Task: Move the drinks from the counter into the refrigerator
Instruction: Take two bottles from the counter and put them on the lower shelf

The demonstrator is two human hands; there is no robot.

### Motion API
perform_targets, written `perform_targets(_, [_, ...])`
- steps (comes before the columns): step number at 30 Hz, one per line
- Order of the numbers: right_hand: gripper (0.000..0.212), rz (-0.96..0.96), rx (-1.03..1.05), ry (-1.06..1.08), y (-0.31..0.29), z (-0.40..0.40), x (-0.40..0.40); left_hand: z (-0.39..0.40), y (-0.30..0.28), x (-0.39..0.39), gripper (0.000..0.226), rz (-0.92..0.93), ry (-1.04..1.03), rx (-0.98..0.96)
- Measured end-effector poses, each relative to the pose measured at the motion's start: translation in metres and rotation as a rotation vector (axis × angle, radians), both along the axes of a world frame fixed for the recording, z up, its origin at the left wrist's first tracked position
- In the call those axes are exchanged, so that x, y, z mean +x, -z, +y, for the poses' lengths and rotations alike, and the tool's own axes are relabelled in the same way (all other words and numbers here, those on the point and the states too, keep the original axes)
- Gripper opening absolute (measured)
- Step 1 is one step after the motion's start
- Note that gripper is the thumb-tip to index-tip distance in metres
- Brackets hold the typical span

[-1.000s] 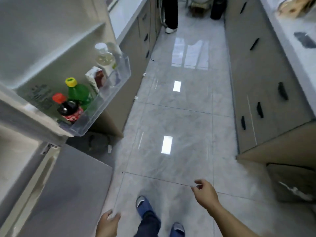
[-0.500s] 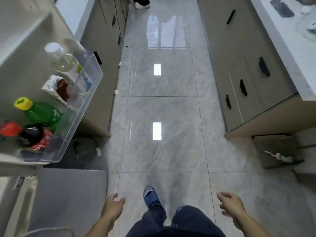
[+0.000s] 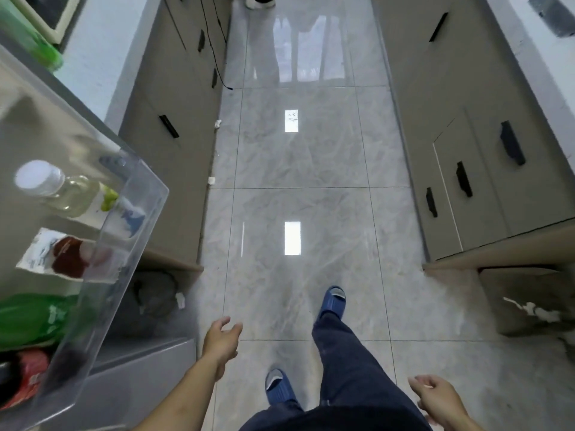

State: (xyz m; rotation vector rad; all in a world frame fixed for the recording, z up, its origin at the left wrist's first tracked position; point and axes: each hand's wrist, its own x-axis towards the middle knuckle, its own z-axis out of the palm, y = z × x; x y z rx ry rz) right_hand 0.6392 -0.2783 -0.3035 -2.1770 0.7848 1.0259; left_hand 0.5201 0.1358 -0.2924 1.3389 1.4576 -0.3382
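The open refrigerator door's clear shelf (image 3: 137, 231) is at the left. In it stand a pale drink bottle with a white cap (image 3: 59, 188), a white and red carton (image 3: 59, 256), a green bottle (image 3: 31, 315) and a cola bottle with a red label (image 3: 21, 377). Another green bottle (image 3: 31, 42) shows at the top left. My left hand (image 3: 221, 340) hangs empty, fingers apart, just right of the door. My right hand (image 3: 438, 399) is low at the right, loosely curled and holding nothing.
Grey cabinets with black handles (image 3: 510, 147) line both sides of a glossy tiled aisle (image 3: 295, 244). White counters run above them, left (image 3: 93, 57) and right (image 3: 547, 57). A bin (image 3: 525, 300) sits under the right counter. Another person's shoe (image 3: 259, 1) is at the far end.
The view has moved forward along the aisle and the door shelf has slid closer at the left. My left hand has risen and my right hand has dropped toward the lower right.
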Motion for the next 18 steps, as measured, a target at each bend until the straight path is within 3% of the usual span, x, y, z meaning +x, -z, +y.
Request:
perform_targets(2, [0.014, 0.002, -0.004, -0.061, 0.001, 0.007, 0.041, 0.005, -0.004, 0.022, 0.049, 0.024, -0.013, 0.019])
perform_targets(4, [0.026, 0.001, 0.004, -0.172, 0.002, 0.017, 0.089, 0.011, -0.009, 0.042, 0.048, 0.062, -0.053, 0.032])
perform_targets(7, [0.014, -0.004, 0.023, -0.262, -0.005, 0.053, 0.169, 0.02, -0.013, 0.074, 0.043, 0.085, -0.149, 0.052])
perform_targets(14, [0.018, -0.112, 0.163, -0.442, -0.014, 0.163, 0.341, 0.039, -0.017, 0.152, 0.007, 0.064, -0.267, 0.021])
perform_targets(18, [0.013, -0.117, 0.204, -0.506, -0.017, 0.231, 0.409, 0.058, -0.01, 0.183, 0.008, 0.071, -0.348, -0.013])
